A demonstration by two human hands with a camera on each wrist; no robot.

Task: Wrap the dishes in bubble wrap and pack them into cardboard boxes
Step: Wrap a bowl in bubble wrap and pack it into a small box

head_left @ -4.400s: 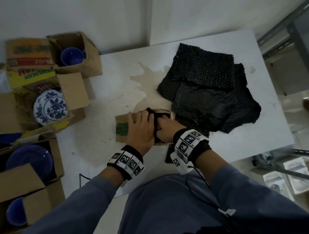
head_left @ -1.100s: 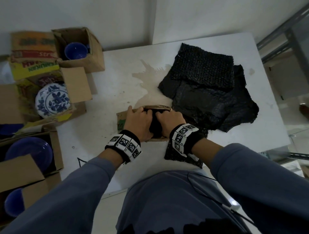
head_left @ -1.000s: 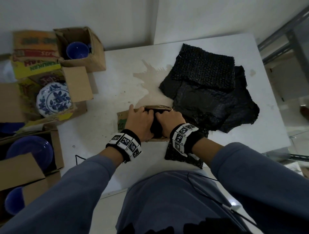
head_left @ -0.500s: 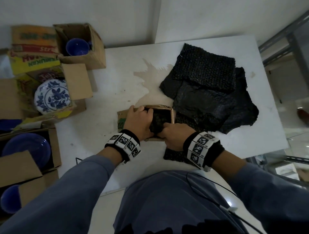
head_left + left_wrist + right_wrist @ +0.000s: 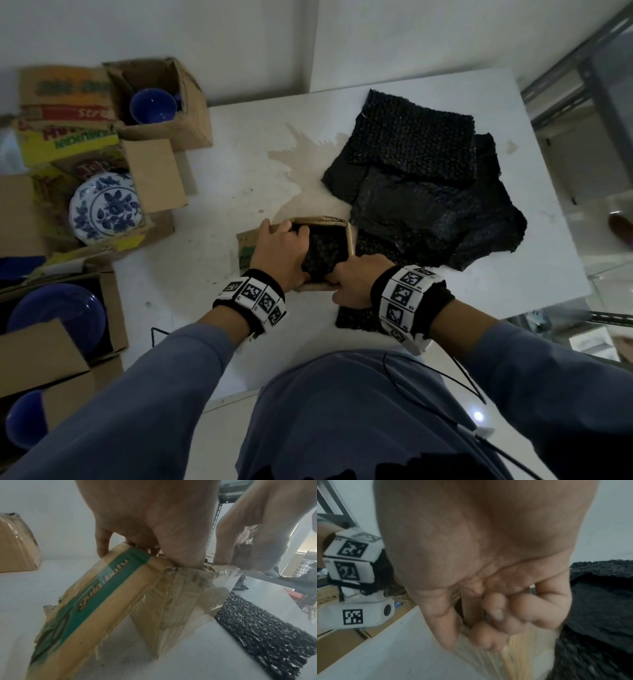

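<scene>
A small cardboard box (image 5: 327,219) stands on the white table (image 5: 222,192) with a black bubble-wrapped bundle (image 5: 323,251) inside it. My left hand (image 5: 282,248) grips the box's left wall, fingers curled over it beside the bundle. In the left wrist view those fingers (image 5: 102,540) hook over the flap printed with a green stripe (image 5: 96,601). My right hand (image 5: 354,282) grips the box's near edge. The right wrist view shows its fingers (image 5: 488,622) curled on blurred cardboard (image 5: 522,662). The dish inside the wrap is hidden.
A pile of black bubble wrap sheets (image 5: 428,205) lies right of the box, and one sheet (image 5: 356,318) lies under its near side. At the left stand open cartons holding a blue bowl (image 5: 152,106), a patterned plate (image 5: 104,207) and a blue plate (image 5: 54,315). A metal rack (image 5: 582,51) is at the right.
My right hand has come off the top of the bundle and drawn back to the box's near edge, leaving the bundle exposed in the box. The left hand stays at the left wall.
</scene>
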